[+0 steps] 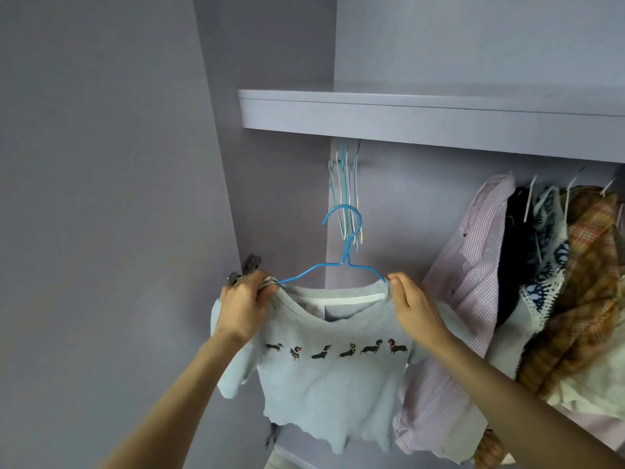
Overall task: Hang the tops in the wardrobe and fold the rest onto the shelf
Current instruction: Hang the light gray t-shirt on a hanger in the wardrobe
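A: Why is the pale blue T-shirt (324,374) held up in front of the wardrobe rather than on the rail?

B: It's on the blue hanger (341,252) but not hung yet. The hook is free in the air, below the shelf (406,116) and in front of the bunch of empty hangers (345,191) at the left end of the hanging space. I'd say the shirt is being squared on the wire first.

A: And the hands?

B: The left hand (245,308) has its fingers curled round the shirt's left shoulder, right where the hanger arm enters the neckline. The right hand (411,304) pinches the other shoulder at the wire's right end. Holding both ends keeps the shirt level, the row of little dogs across the chest reading straight.

A: Why that spot?

B: My guess is there's a gap. The striped pink shirt (473,265) hangs just to the right, then a dark garment (514,252) and a plaid one (581,265), packed close. The rail itself is hidden behind the shelf's front edge.

A: Anything to mind?

B: The door hinge (248,265) sits just behind the left hand; fabric could catch there. And the hook must go up behind that shelf edge.
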A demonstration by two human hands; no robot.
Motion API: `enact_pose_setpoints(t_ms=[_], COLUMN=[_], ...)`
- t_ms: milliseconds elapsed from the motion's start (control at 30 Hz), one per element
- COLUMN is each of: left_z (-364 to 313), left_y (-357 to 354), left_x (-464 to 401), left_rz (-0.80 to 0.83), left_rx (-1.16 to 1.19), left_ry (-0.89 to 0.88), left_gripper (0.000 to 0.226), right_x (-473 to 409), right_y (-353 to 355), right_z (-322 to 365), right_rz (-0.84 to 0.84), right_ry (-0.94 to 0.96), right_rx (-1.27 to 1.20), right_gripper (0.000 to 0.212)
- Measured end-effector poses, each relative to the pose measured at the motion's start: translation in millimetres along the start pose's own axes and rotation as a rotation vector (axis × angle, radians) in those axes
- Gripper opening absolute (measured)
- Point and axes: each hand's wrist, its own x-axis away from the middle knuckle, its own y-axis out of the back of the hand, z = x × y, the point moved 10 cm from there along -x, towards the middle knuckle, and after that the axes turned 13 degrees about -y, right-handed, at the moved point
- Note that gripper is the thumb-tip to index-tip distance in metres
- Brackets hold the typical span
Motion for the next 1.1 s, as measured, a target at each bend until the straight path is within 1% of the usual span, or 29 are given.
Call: enact_pose_setpoints(t_ms=[67,133,233,333,400,467,533,567,600,667,733,767,867,933,967,1000,1100], left_z=[4.5,6.1,3.2,-1.1,10.5,28.4,41.6,46.0,50.3,55.4,55.8,56.3,63.3,66.1,62.9,54.2,4.5], left_y=[3.7,2.5,-4.9,-9.2,-11.5,-12.6,-12.1,-12.0,-13.7,-24.7,-30.1,-24.8,5.2,18.3,19.0,15.7,-18.9], left_x=[-1.0,-3.3,-6.0,-7.2,-7.3,-6.5,-4.1,-1.2,2.9,11.7,13.4,10.0,-5.3,-14.9,-18.8,-22.0,-21.8], left_rz=[-0.002,0.03,0.102,0.204,0.279,0.325,0.297,0.265,0.237,0.22,0.191,0.152,0.006,-0.072,-0.079,-0.054,0.139], left_rx=[0.016,0.044,0.078,0.091,0.036,-0.026,-0.024,0.015,0.076,0.207,0.246,0.206,-0.029,-0.071,-0.076,-0.089,-0.144], left_ry=[0.011,0.007,-0.038,-0.15,-0.151,-0.103,-0.037,0.018,0.093,0.227,0.257,0.243,0.208,0.223,0.212,0.172,-0.109], left_gripper=[0.011,0.013,0.014,0.017,0.018,0.017,0.017,0.02,0.022,0.024,0.026,0.027,0.023,0.024,0.025,0.028,0.04], right_x=[4.3,8.1,9.6,8.7,10.0,14.3,16.6,15.9,13.6,5.9,1.7,1.0,2.5,4.2,5.6,7.5,10.9], right_y=[8.9,15.5,16.9,22.1,36.8,49.5,56.4,58.6,60.6,64.2,64.2,65.0,70.2,72.5,72.0,71.1,67.9], right_z=[0.0,-2.3,-9.6,-17.3,-16.7,-10.1,-4.3,-5.0,-8.9,-25.3,-34.6,-33.8,-23.7,-17.6,-14.2,-10.9,-0.4], right_rz=[-0.049,-0.084,-0.087,-0.088,-0.188,-0.284,-0.348,-0.364,-0.369,-0.36,-0.334,-0.33,-0.325,-0.319,-0.314,-0.309,-0.312], right_ry=[0.073,0.114,0.121,0.092,0.095,0.118,0.161,0.159,0.121,-0.018,-0.086,-0.078,-0.007,0.036,0.059,0.08,0.132], right_rx=[0.102,0.189,0.293,0.285,0.276,0.298,0.317,0.312,0.293,0.238,0.222,0.227,0.268,0.28,0.273,0.263,0.257], right_gripper=[0.011,0.011,0.011,0.008,0.007,0.006,0.011,0.013,0.014,0.015,0.015,0.015,0.013,0.011,0.01,0.01,0.009])
